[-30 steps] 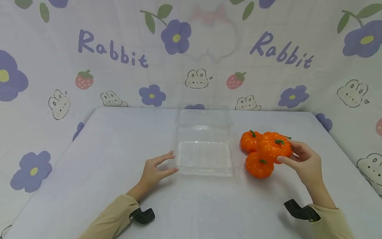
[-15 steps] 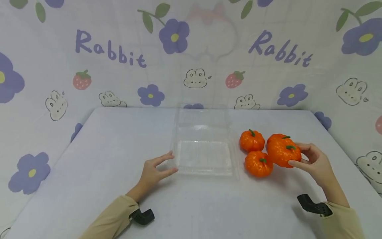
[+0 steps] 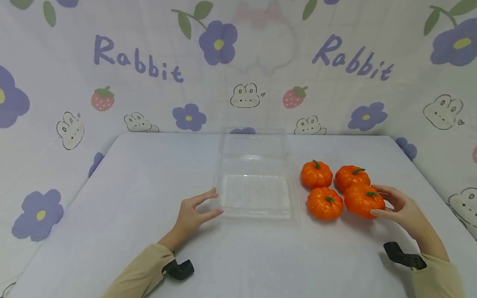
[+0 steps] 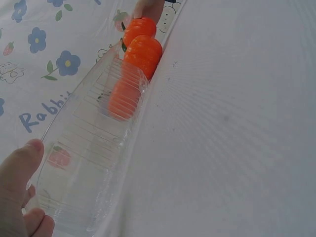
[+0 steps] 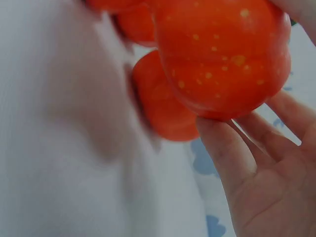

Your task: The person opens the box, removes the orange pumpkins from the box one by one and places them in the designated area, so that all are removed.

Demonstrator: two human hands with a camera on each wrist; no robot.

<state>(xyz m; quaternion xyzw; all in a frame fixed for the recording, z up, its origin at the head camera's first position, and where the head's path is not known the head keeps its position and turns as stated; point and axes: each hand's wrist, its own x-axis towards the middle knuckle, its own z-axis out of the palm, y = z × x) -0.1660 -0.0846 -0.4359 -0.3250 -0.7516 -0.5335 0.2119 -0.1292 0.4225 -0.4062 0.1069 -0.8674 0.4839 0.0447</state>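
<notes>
A small orange pumpkin (image 3: 364, 201) with a green stem is held by my right hand (image 3: 404, 211), thumb on the near side and fingers behind. In the right wrist view this pumpkin (image 5: 222, 54) looks raised off the tabletop, its underside over the fingertips. Several similar pumpkins sit around it: a front-left one (image 3: 325, 203), a back-left one (image 3: 316, 174) and a back one (image 3: 352, 178). To their left lies a clear plastic box (image 3: 257, 213) with its lid (image 3: 255, 145) folded back. My left hand (image 3: 193, 213) rests at the box's left edge, fingers spread.
The white-covered table (image 3: 246, 260) runs back to a cloth curtain (image 3: 268, 45) printed with rabbits, flowers and strawberries. Black wrist mounts (image 3: 179, 270) sit on both sleeves.
My right hand has carried its pumpkin rightward and toward me, away from over the others, and lowered it beside the front-left one. My left hand has stayed at the box.
</notes>
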